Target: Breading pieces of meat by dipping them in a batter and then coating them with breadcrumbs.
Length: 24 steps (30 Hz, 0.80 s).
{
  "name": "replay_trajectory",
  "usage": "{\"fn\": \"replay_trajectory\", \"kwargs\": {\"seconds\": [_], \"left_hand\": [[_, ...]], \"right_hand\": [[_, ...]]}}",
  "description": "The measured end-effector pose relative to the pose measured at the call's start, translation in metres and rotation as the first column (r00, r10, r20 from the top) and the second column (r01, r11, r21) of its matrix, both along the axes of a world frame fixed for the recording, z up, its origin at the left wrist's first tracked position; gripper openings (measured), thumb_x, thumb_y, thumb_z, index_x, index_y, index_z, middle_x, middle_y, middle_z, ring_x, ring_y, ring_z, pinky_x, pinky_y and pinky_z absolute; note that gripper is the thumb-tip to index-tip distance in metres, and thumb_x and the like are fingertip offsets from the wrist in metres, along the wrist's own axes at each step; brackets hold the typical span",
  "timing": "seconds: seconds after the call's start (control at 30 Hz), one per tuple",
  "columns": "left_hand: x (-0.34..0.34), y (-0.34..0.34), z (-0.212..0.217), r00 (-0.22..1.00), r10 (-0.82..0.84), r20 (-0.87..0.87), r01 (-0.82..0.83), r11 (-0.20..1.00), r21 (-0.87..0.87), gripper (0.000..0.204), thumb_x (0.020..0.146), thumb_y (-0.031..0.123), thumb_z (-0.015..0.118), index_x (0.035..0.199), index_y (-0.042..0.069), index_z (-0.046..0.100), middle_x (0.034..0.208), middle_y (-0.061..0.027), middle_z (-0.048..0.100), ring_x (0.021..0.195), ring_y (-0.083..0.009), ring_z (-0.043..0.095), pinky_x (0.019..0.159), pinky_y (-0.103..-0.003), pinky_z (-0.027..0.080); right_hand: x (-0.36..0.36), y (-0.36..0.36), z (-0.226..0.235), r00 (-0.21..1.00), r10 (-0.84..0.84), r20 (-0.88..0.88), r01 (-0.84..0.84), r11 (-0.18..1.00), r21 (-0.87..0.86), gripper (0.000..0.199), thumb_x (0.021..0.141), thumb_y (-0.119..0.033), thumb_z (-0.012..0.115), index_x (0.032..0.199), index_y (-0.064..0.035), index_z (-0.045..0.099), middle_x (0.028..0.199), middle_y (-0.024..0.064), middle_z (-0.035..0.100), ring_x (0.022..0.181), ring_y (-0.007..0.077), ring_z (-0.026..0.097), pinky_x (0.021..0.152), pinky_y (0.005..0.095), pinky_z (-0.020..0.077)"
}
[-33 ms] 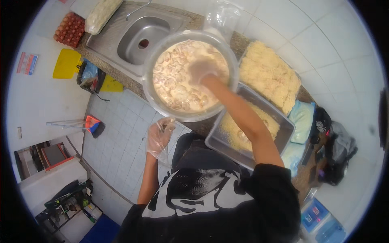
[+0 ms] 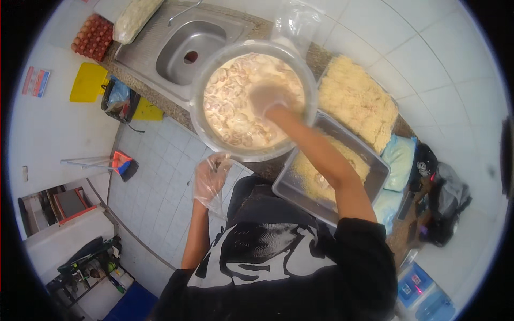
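Note:
A large round basin (image 2: 196, 101) holds pieces of what looks like raw meat in a creamy pale liquid (image 2: 230, 115). My right hand (image 2: 273, 99) is down in this mixture and smeared by motion, so its fingers cannot be made out. Clear thin plastic covers my left hand (image 2: 210, 176), close by the basin's near-left rim. Its fingers are loosely bent and somewhat apart, with nothing visible in them. Under my right forearm sits a grey rectangular tub (image 2: 379, 171) with yellowish crumbs (image 2: 306, 175) and a few pale lumps inside.
Beyond the tub lies a heap of crumb-coated pieces (image 2: 356, 99). A steel sink (image 2: 184, 51) adjoins the basin at the left, with an egg tray (image 2: 93, 37) farther off. Pale blue bags (image 2: 400, 160) and dark bags (image 2: 450, 192) occupy the right-hand counter. A waste bin (image 2: 119, 101) stands below the counter.

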<state>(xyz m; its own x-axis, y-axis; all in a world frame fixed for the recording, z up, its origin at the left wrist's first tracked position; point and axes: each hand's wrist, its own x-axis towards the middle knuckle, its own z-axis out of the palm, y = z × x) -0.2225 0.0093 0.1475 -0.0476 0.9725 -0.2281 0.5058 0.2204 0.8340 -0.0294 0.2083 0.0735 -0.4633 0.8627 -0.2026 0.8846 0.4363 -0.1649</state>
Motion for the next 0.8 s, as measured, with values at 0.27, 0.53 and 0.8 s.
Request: {"fn": "replay_trajectory", "kwargs": {"seconds": [0.27, 0.53, 0.8], "left_hand": [[0.016, 0.175, -0.046, 0.826, -0.137, -0.547, 0.34, 0.895, 0.289, 0.031, 0.081, 0.029, 0.062, 0.096, 0.003, 0.067, 0.088, -0.0204, 0.066, 0.086, -0.0362, 0.063, 0.078, -0.042, 0.049], [0.023, 0.241, -0.137, 0.608, -0.067, -0.791, 0.508, 0.798, 0.323, 0.025, 0.074, 0.026, 0.067, 0.088, 0.005, 0.068, 0.087, -0.0192, 0.065, 0.082, -0.0358, 0.062, 0.077, -0.042, 0.049], [0.007, 0.171, -0.04, 0.868, -0.031, -0.495, 0.303, 0.823, 0.48, 0.028, 0.072, 0.028, 0.07, 0.093, 0.008, 0.069, 0.091, -0.0146, 0.067, 0.084, -0.0334, 0.063, 0.082, -0.042, 0.048]], "right_hand": [[0.014, -0.056, 0.063, 0.999, -0.033, 0.032, 0.04, 0.974, -0.224, 0.021, 0.079, -0.02, 0.056, 0.082, -0.0047, 0.069, 0.091, 0.0171, 0.068, 0.082, 0.0287, 0.067, 0.074, 0.0397, 0.0532], [0.011, 0.048, 0.031, 0.915, -0.387, -0.113, 0.4, 0.908, 0.125, 0.024, 0.082, -0.022, 0.054, 0.094, -0.0095, 0.07, 0.102, 0.012, 0.068, 0.096, 0.0293, 0.065, 0.08, 0.0408, 0.0509], [0.015, 0.079, -0.039, 0.937, -0.346, 0.038, 0.328, 0.914, 0.237, 0.027, 0.084, -0.024, 0.052, 0.1, -0.0113, 0.07, 0.1, 0.0107, 0.068, 0.091, 0.029, 0.066, 0.079, 0.0408, 0.0511]]}}
